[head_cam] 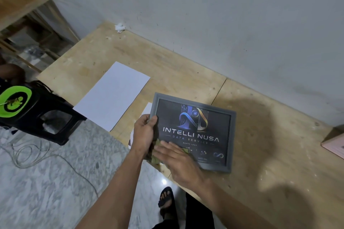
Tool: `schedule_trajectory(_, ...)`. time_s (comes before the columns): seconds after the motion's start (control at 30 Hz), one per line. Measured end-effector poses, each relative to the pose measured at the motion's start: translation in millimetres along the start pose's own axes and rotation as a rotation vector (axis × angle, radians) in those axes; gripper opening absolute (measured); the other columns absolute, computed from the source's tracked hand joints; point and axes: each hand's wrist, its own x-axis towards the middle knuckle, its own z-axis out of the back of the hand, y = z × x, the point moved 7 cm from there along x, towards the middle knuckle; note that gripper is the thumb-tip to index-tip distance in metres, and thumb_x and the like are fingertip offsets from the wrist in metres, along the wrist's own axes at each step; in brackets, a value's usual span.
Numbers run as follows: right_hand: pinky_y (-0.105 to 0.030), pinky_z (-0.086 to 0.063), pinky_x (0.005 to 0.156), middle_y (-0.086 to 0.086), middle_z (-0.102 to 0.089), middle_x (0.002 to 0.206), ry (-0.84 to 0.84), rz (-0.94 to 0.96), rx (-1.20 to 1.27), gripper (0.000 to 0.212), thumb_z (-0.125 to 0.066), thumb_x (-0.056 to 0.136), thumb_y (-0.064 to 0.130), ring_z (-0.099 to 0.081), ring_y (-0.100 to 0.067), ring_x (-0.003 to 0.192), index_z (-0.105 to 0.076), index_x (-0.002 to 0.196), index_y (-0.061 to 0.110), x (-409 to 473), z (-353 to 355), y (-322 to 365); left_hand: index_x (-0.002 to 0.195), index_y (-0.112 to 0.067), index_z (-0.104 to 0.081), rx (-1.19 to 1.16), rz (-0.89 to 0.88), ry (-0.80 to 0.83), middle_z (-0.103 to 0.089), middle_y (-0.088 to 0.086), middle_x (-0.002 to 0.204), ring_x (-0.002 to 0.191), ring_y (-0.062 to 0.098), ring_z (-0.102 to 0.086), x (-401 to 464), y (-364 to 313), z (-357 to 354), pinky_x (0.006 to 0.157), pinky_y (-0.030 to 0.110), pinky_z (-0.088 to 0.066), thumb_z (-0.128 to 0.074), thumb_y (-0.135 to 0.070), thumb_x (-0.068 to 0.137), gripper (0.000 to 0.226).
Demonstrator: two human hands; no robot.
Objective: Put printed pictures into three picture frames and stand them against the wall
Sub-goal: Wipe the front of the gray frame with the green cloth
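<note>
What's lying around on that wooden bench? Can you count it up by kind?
Grey picture frames holding a dark printed logo picture: 1
White paper sheets: 2, a large one and one partly hidden under the frame
Olive-green cloths: 1
Crumpled white tissues: 1
Pink box at the right edge: 1
Total: 6

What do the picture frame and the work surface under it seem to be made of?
Picture frame: probably grey plastic or painted wood, with a matte, even moulded border; I cannot tell which. Work surface: seemingly bare plywood sheets, pale with visible grain, stains and a seam between boards.
</note>
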Motion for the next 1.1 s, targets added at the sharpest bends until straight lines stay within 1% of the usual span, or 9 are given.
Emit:
schedule_trajectory(0.13,-0.032,-0.040,0.104,-0.001,-0.059,0.134,-0.097,0.013,0.072,0.043,-0.046,0.092,-0.001,-0.051,-0.014,0.127,-0.058,0.131,0.014,-5.6,40.9,5.1,0.068,-0.022,-0.058,0.057,0.000,0.013,-0.059,0.003,0.063,0.058,0.025,-0.050,4.6,-0.8,2.0,0.052,0.032,-0.041,-0.061,-0.035,0.088,0.024)
schedule_trajectory(0.2,-0.026,-0.043,0.100,-0.005,-0.065,0.122,-0.312,-0.129,0.190,0.033,-0.043,0.098,0.002,-0.058,-0.009,0.114,-0.060,0.126,0.007,9.2,76.2,-11.6,0.070,-0.026,-0.063,0.061,0.010,0.011,-0.063,-0.001,0.067,0.064,0.026,-0.054,6.9,-1.8,5.1,0.060,0.038,-0.046,-0.060,-0.045,0.086,0.025)
schedule_trajectory(0.27,-0.028,-0.043,0.104,-0.006,-0.061,0.130,-0.489,-0.327,0.150,0.034,-0.045,0.098,0.000,-0.056,-0.011,0.122,-0.060,0.129,0.007,32.9,102.7,-43.6,0.077,-0.027,-0.069,0.030,0.039,0.021,-0.072,0.003,0.083,0.080,0.030,-0.063,8.0,-0.3,4.3,0.077,0.047,-0.051,-0.058,-0.050,0.086,0.027)
schedule_trajectory(0.37,-0.043,-0.030,0.116,-0.002,-0.045,0.148,-0.437,-0.496,0.054,0.041,-0.044,0.100,0.007,-0.037,-0.020,0.140,-0.052,0.139,0.016,74.3,94.5,-83.2,0.079,-0.024,-0.071,0.001,0.026,0.020,-0.072,0.007,0.094,0.090,0.026,-0.065,6.2,-1.2,-2.7,0.087,0.044,-0.051,-0.054,-0.040,0.094,0.028)
schedule_trajectory(0.47,-0.051,-0.025,0.116,-0.005,-0.049,0.144,-0.318,-0.370,0.082,0.039,-0.047,0.096,0.003,-0.032,-0.018,0.141,-0.057,0.133,0.012,98.3,52.4,-69.9,0.072,-0.021,-0.067,-0.013,0.026,-0.019,-0.067,0.007,0.087,0.080,0.021,-0.059,7.6,-2.8,-6.3,0.079,0.040,-0.049,-0.054,-0.036,0.097,0.032)
schedule_trajectory(0.57,-0.044,-0.032,0.115,-0.005,-0.058,0.136,-0.263,-0.301,0.173,0.037,-0.051,0.093,-0.002,-0.043,-0.016,0.135,-0.064,0.125,0.009,76.3,17.3,-36.6,0.082,-0.012,-0.068,-0.139,0.027,-0.055,-0.066,0.010,0.085,0.081,0.021,-0.059,15.9,-7.6,2.4,0.080,0.038,-0.047,-0.057,-0.027,0.095,0.023)
schedule_trajectory(0.8,-0.032,-0.034,0.112,0.003,-0.067,0.123,-0.099,-0.086,0.147,0.036,-0.059,0.085,-0.008,-0.050,-0.010,0.130,-0.070,0.110,0.015,1.7,-8.6,-2.6,0.097,-0.009,-0.061,-0.001,-0.074,-0.020,-0.064,0.009,0.073,0.058,0.023,-0.056,20.4,-19.9,-1.1,0.050,0.032,-0.046,-0.057,-0.025,0.099,0.016)
schedule_trajectory(0.97,-0.020,-0.033,0.108,0.013,-0.065,0.119,-0.169,-0.229,0.092,0.040,-0.061,0.082,-0.014,-0.053,-0.005,0.121,-0.070,0.106,0.016,-28.0,34.6,-33.3,0.090,-0.019,-0.061,0.012,-0.120,-0.011,-0.063,0.017,0.076,0.055,0.026,-0.054,23.4,-32.1,-3.6,0.044,0.035,-0.049,-0.057,-0.028,0.099,0.014)
schedule_trajectory(1.1,-0.004,-0.035,0.096,0.023,-0.064,0.112,-0.329,-0.501,0.123,0.032,-0.062,0.078,-0.005,-0.064,-0.007,0.103,-0.072,0.102,0.015,-68.0,78.2,-78.8,0.088,-0.021,-0.063,0.070,-0.132,-0.085,-0.070,0.018,0.084,0.068,0.025,-0.062,21.7,-25.1,3.9,0.058,0.045,-0.055,-0.058,-0.035,0.095,0.017)
